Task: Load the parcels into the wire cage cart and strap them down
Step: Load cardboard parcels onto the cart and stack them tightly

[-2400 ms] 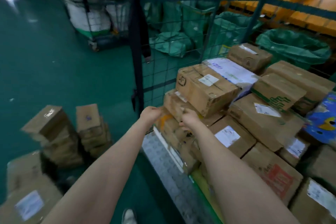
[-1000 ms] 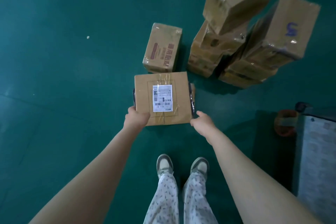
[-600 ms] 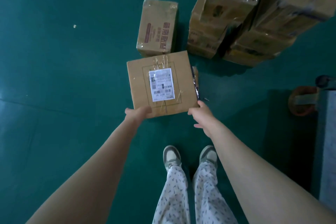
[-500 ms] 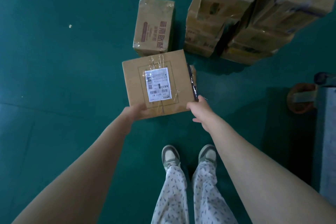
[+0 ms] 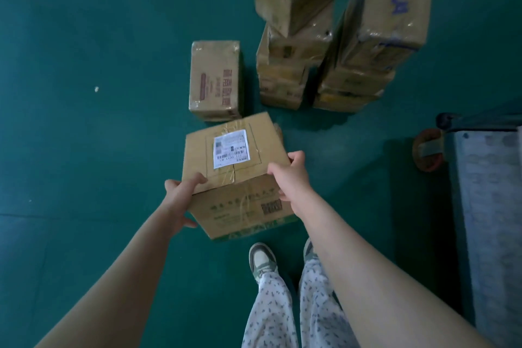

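I find the labelled parcel [image 5: 237,178] held tilted above the green floor [image 5: 84,150], just ahead of the shoes [image 5: 261,260]. The left grip [image 5: 182,196] clasps its near left corner and the right grip [image 5: 291,178] clasps its right edge. Stacked parcels [image 5: 367,37] stand beyond it, with the cart corner [image 5: 485,206] at right.

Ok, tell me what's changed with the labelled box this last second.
The brown cardboard box with the white label has risen toward the camera, its printed near side now showing. The left hand and right hand now grip its near corners. The red-printed cardboard carton and the carton stacks behind stayed put.
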Demonstrator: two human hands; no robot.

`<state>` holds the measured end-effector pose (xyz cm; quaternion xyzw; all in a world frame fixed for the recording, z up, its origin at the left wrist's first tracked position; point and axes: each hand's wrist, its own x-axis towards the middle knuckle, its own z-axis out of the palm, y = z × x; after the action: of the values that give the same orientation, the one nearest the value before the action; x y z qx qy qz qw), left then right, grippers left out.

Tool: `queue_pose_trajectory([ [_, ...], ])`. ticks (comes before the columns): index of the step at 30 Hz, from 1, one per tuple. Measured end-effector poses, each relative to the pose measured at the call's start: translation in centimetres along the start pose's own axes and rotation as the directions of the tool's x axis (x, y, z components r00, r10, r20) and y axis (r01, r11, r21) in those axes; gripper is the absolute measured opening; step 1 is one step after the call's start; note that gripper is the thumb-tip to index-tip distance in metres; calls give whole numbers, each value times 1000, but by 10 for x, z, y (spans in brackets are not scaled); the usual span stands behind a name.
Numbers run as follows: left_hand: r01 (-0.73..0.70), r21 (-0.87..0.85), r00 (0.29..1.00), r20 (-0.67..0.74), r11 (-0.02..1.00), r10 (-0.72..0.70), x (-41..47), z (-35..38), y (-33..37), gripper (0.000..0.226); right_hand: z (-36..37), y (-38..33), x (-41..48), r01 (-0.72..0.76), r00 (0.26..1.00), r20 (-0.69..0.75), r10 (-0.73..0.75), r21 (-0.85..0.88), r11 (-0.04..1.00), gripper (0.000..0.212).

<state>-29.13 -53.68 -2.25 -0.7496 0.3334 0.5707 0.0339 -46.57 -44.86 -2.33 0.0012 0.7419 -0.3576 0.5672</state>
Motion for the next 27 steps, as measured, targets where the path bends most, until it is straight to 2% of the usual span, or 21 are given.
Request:
queue_pose_trajectory([
  [4, -85, 32, 994, 73, 996, 83, -53, 12, 25, 41, -39, -19, -48, 5, 997, -76, -3, 30, 1000, 35],
  [8, -195, 35, 972, 140, 980, 189, -122, 28, 57, 40, -81, -45, -110, 67, 985, -165, -46, 126, 990, 39],
  [14, -343, 42, 909, 266, 938, 320, -220, 47, 102, 50, -144, -77, -197, 179, 946, -307, -105, 224, 958, 34],
  [18, -483, 94, 815, 411, 871, 408, -301, 65, 118, 70, -188, -80, -267, 270, 892, -435, -126, 286, 919, 30],
  [23, -651, 126, 699, 484, 749, 526, -379, 98, 123, 58, -234, -65, -323, 364, 831, -543, -120, 368, 856, 38],
  [26, -736, 117, 618, 518, 667, 591, -418, 118, 113, 45, -260, -53, -357, 413, 786, -611, -100, 396, 820, 34],
  [27, -773, 100, 571, 540, 627, 618, -435, 129, 107, 41, -274, -47, -374, 444, 751, -653, -94, 394, 805, 32],
])
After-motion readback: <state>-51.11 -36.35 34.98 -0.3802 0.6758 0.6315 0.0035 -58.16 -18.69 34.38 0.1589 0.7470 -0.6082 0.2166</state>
